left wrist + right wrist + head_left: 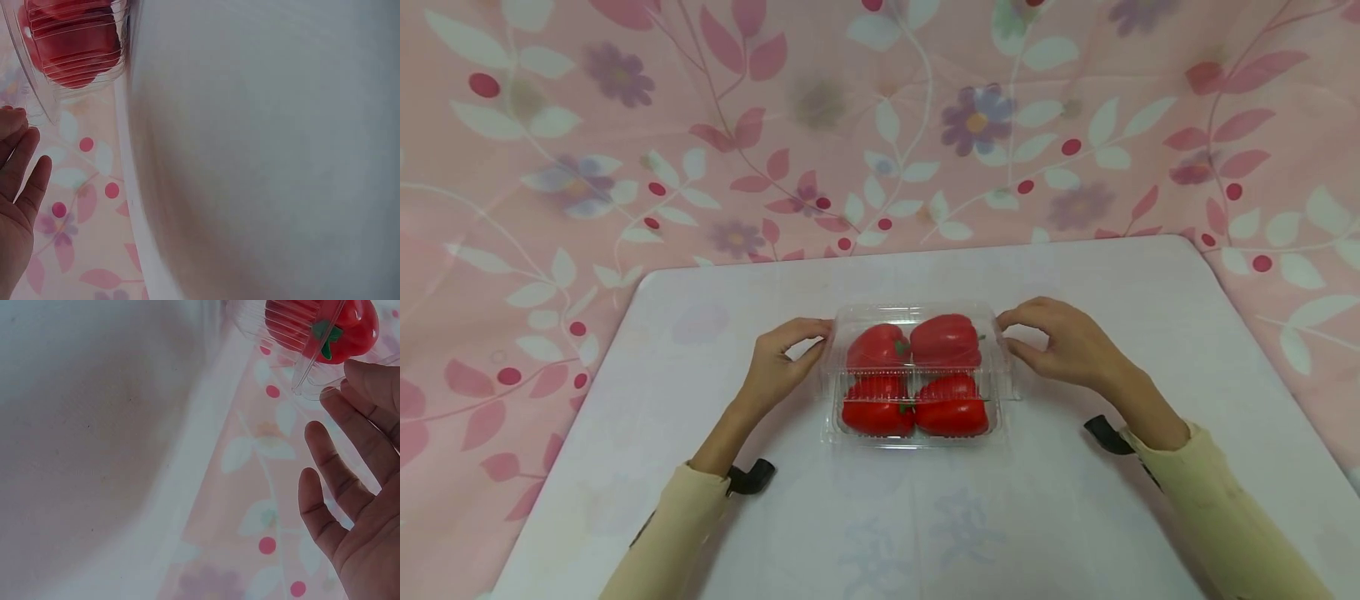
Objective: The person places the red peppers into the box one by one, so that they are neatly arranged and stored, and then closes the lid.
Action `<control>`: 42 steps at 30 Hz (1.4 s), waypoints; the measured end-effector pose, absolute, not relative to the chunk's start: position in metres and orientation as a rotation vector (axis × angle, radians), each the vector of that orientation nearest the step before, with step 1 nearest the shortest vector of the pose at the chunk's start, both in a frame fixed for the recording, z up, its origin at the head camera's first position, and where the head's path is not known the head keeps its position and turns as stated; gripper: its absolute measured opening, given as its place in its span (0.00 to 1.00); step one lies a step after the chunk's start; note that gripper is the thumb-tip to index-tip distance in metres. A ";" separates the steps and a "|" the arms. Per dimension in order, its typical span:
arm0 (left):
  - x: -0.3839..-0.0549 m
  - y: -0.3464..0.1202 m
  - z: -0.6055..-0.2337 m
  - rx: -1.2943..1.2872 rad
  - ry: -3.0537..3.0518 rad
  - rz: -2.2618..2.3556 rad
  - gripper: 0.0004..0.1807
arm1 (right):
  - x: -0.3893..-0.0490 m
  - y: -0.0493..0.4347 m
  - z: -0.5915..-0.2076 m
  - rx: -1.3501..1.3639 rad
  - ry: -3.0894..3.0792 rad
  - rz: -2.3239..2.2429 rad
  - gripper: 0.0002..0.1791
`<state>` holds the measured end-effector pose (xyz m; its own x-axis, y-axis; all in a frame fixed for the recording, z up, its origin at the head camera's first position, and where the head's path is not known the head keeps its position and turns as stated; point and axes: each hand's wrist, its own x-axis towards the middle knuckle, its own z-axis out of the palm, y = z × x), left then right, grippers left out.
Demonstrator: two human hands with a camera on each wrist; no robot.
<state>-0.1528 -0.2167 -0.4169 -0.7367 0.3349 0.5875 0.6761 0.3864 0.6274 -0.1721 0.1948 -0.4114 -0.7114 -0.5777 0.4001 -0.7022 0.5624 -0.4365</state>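
A clear plastic clamshell box [917, 444] sits on the table with several red bell peppers [951, 417] inside, green stems showing. Its hinged lid [1011, 392] is tilted up over the back part, leaving the front peppers partly uncovered. On the left side, my left hand [775, 358] pinches the lid's edge between thumb and fingers. My right hand [1063, 342] pinches the opposite edge the same way. In the right wrist view, the thumb and index finger meet the clear rim [306, 384] beside a pepper [356, 334], the other fingers loosely spread. Left fingertips [28, 134] are at the rim in the left wrist view.
A white cloth with faint blue prints covers the table [925, 517]. Behind its far edge hangs a pink floral curtain [880, 125]. Black wrist-worn pieces [751, 477] stick out at both sleeves.
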 end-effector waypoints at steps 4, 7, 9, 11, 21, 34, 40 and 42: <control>-0.157 -0.225 -0.432 -0.910 -2.293 -1.260 0.16 | -0.168 0.195 -0.410 1.075 -2.600 0.841 0.20; -0.156 -0.230 -0.437 -0.930 -2.323 -1.258 0.15 | -0.165 0.197 -0.410 1.077 -2.620 0.830 0.20; -0.153 -0.232 -0.437 -0.946 -2.364 -1.243 0.15 | -0.163 0.198 -0.410 1.071 -2.649 0.820 0.20; -0.149 -0.234 -0.437 -0.959 -2.421 -1.214 0.16 | -0.161 0.199 -0.409 1.065 -2.689 0.813 0.20; -0.123 -0.239 -0.429 -0.965 -2.760 -1.144 0.33 | -0.148 0.200 -0.401 1.020 -2.934 0.778 0.30; -0.101 -0.235 -0.423 -0.827 -2.882 -1.746 0.41 | -0.136 0.202 -0.393 1.028 -3.117 0.833 0.44; -0.098 -0.234 -0.426 -0.827 -2.885 -1.753 0.43 | -0.132 0.203 -0.391 1.032 -3.170 0.899 0.47; -0.097 -0.234 -0.428 -0.815 -2.894 -1.739 0.43 | -0.131 0.203 -0.391 1.026 -3.184 0.942 0.48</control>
<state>-0.0967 -0.2341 -0.4276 -0.8384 0.5434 -0.0430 0.2171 0.4053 0.8881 -0.1310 0.2033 -0.3914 -0.7755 -0.6147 -0.1443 -0.4372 0.6877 -0.5795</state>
